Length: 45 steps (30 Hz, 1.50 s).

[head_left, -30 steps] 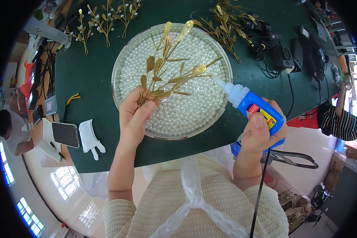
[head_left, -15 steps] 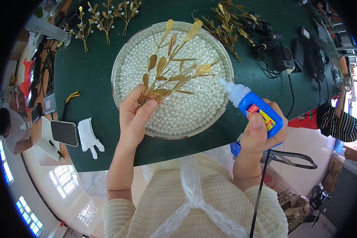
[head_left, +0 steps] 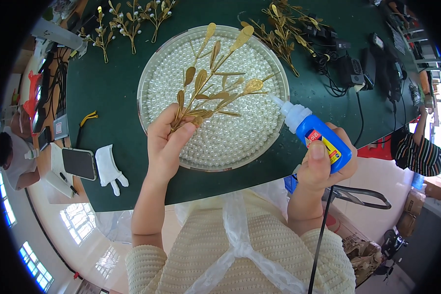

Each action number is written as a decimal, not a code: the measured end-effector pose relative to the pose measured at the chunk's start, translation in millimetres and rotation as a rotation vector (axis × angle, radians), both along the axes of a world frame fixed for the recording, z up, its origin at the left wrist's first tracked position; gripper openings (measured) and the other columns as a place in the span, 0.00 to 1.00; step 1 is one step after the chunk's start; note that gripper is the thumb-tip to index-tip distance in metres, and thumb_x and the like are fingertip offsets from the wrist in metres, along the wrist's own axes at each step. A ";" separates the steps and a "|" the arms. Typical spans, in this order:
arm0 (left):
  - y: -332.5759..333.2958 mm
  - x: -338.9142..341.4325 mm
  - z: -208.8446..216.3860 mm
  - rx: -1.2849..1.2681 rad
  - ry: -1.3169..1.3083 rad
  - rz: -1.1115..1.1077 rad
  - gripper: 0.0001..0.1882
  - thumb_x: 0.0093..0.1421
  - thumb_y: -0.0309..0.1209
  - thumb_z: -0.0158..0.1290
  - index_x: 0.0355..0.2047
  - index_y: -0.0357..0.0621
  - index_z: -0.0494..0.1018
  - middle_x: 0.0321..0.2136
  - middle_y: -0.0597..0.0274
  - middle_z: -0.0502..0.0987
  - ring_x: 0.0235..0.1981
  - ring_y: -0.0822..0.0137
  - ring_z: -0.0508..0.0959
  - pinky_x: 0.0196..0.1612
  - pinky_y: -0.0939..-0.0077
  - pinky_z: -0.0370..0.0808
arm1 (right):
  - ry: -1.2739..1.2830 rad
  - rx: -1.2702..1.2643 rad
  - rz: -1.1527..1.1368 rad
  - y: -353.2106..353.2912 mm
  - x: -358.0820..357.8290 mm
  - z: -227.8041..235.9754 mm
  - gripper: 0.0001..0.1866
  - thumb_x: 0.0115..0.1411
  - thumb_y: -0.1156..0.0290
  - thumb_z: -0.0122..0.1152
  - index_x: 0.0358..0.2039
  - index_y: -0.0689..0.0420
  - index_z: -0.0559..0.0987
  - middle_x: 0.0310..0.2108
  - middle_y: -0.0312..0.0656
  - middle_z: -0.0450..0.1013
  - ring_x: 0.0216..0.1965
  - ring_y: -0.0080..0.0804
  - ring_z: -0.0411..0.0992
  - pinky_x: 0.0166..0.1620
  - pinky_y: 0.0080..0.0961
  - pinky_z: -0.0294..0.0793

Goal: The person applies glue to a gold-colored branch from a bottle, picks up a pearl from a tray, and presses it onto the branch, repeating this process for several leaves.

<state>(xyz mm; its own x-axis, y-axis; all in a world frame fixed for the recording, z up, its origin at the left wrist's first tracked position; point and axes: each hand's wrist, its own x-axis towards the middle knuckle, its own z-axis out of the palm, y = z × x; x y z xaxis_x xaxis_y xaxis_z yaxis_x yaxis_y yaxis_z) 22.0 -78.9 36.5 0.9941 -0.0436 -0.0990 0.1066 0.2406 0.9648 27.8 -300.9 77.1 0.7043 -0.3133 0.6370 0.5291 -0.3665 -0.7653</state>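
Observation:
Between the thumb and fingers of my left hand (head_left: pixel 167 139) is the lower stem of a gold leaf branch (head_left: pixel 201 84). Its leaves and thin twigs spread over a round tray (head_left: pixel 144 120) filled with white pearl beads (head_left: pixel 230 142). My right hand (head_left: pixel 323 164) is wrapped around a blue glue bottle (head_left: pixel 328 149) with a white nozzle. That nozzle points up and left, its tip close to a twig at the branch's right side. Whether tip and twig touch I cannot tell.
Gold sprigs with pearls (head_left: pixel 130 27) lie at the back left, and plain gold branches (head_left: pixel 281 36) at the back right. Black adapters and cables (head_left: pixel 355 71) cover the right side. A phone (head_left: pixel 79 163) and a white glove (head_left: pixel 110 169) lie left. Other people sit at both sides.
The glue bottle has shifted very slightly to the right and down. The branch has moved a touch to the right in my left hand. Both grips are the same.

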 end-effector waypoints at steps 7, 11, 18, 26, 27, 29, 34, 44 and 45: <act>-0.1 -1.1 1.1 0.009 -0.003 0.012 0.06 0.52 0.25 0.47 0.30 0.34 0.65 0.27 0.67 0.71 0.28 0.82 0.65 0.31 0.89 0.61 | 0.087 -0.085 0.055 -2.5 -4.1 2.6 0.13 0.39 0.68 0.60 0.13 0.65 0.69 0.11 0.44 0.65 0.10 0.30 0.64 0.16 0.17 0.63; -1.3 -1.0 0.1 0.005 -0.019 -0.001 0.06 0.52 0.24 0.47 0.30 0.34 0.65 0.26 0.67 0.71 0.28 0.82 0.65 0.31 0.89 0.60 | 0.060 -0.169 0.025 -5.2 -5.1 5.6 0.12 0.39 0.69 0.59 0.13 0.65 0.69 0.11 0.44 0.66 0.11 0.31 0.65 0.16 0.18 0.64; -0.4 -1.2 1.3 0.004 -0.005 -0.008 0.06 0.52 0.24 0.47 0.30 0.34 0.66 0.26 0.67 0.70 0.27 0.82 0.64 0.30 0.90 0.60 | 0.040 -0.160 0.006 -2.5 -4.7 3.1 0.13 0.38 0.68 0.60 0.14 0.64 0.69 0.12 0.44 0.66 0.11 0.31 0.66 0.17 0.18 0.65; -0.7 -1.2 2.3 0.014 0.001 0.002 0.06 0.52 0.23 0.47 0.30 0.34 0.66 0.26 0.68 0.70 0.27 0.82 0.64 0.30 0.90 0.60 | 0.009 -0.125 0.004 -2.0 -4.0 1.7 0.13 0.37 0.68 0.61 0.14 0.65 0.70 0.13 0.45 0.67 0.12 0.31 0.66 0.17 0.18 0.66; -1.4 -1.0 3.3 0.015 -0.001 0.006 0.05 0.52 0.23 0.47 0.30 0.34 0.66 0.26 0.68 0.70 0.27 0.82 0.64 0.30 0.90 0.60 | 0.009 -0.125 0.005 -2.8 -4.3 2.2 0.13 0.37 0.68 0.61 0.14 0.65 0.70 0.13 0.45 0.67 0.12 0.31 0.66 0.17 0.18 0.66; -2.0 -1.1 3.5 0.016 -0.003 0.011 0.05 0.52 0.23 0.46 0.30 0.34 0.66 0.26 0.68 0.70 0.27 0.82 0.64 0.30 0.90 0.60 | 0.070 -0.183 0.035 -4.8 -5.1 3.9 0.13 0.37 0.68 0.60 0.14 0.65 0.70 0.13 0.45 0.67 0.12 0.32 0.66 0.18 0.18 0.66; -1.9 -1.4 3.4 0.023 -0.005 0.011 0.05 0.52 0.23 0.47 0.29 0.34 0.66 0.26 0.68 0.70 0.27 0.83 0.64 0.30 0.90 0.60 | -0.010 -0.133 -0.002 -0.3 -2.6 1.0 0.12 0.37 0.69 0.60 0.14 0.65 0.69 0.13 0.45 0.67 0.12 0.32 0.66 0.18 0.19 0.66; -4.1 -1.5 4.3 0.013 0.008 0.017 0.05 0.52 0.23 0.47 0.29 0.34 0.66 0.26 0.68 0.70 0.27 0.83 0.64 0.30 0.90 0.60 | -0.012 -0.223 0.018 -3.3 -4.0 4.7 0.13 0.38 0.68 0.60 0.13 0.64 0.69 0.12 0.44 0.67 0.12 0.32 0.67 0.18 0.19 0.67; -5.4 -1.2 4.4 0.052 0.012 0.038 0.10 0.50 0.26 0.48 0.32 0.33 0.66 0.24 0.68 0.68 0.22 0.83 0.60 0.26 0.89 0.57 | -0.025 -0.243 0.025 -3.1 -3.6 4.4 0.13 0.38 0.68 0.60 0.13 0.64 0.69 0.12 0.44 0.67 0.12 0.32 0.66 0.18 0.19 0.67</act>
